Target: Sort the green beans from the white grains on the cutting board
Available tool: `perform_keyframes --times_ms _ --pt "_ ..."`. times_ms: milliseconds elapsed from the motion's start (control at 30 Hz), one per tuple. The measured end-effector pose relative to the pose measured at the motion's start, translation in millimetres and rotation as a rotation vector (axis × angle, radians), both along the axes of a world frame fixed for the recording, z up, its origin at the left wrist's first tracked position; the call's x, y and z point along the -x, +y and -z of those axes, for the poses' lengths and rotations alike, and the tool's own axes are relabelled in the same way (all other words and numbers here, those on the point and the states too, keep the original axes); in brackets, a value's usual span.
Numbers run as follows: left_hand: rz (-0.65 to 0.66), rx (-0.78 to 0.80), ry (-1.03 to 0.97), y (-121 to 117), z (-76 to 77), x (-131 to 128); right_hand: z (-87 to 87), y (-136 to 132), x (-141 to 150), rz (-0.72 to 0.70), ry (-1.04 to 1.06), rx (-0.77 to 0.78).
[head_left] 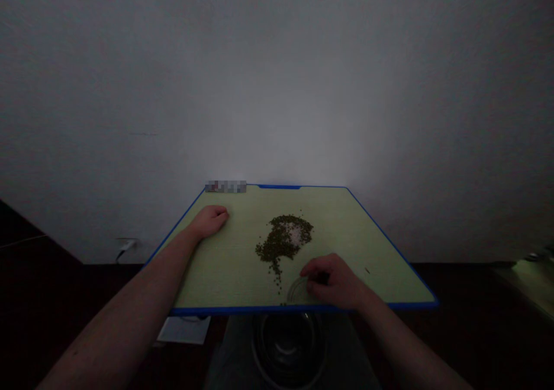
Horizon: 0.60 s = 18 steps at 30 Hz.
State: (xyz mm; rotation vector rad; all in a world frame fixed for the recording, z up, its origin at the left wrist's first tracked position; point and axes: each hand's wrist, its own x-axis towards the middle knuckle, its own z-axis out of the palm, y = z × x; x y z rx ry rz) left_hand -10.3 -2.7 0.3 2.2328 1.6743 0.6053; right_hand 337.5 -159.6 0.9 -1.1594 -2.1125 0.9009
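Observation:
A loose heap of small dark green beans or seeds [277, 244], with a pale whitish patch [296, 233] in it, lies mid-board. From the heap a thin trail of them runs towards the front edge. Well left of it, my left hand [210, 221] rests on the board in a loose fist, and nothing shows in it. Near the front edge my right hand [332, 280] is closed on the rim of a clear, round-edged piece [295, 291]. Whether that is a lid or a shallow dish I cannot tell; my fingers cover part of it.
The pale green board [242, 280] has a blue rim. A metal bowl [288, 349] sits below its front edge, near my lap. A blurred strip [225, 186] lies at the far left corner. A dark sliver [367, 270] lies at right. Behind stands a grey wall [277, 90].

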Motion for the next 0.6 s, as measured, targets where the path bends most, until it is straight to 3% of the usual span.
perform_keyframes --times_ms 600 --pt "0.02 -0.046 0.004 -1.3 -1.7 -0.2 1.1 1.1 1.2 0.034 0.017 0.022"
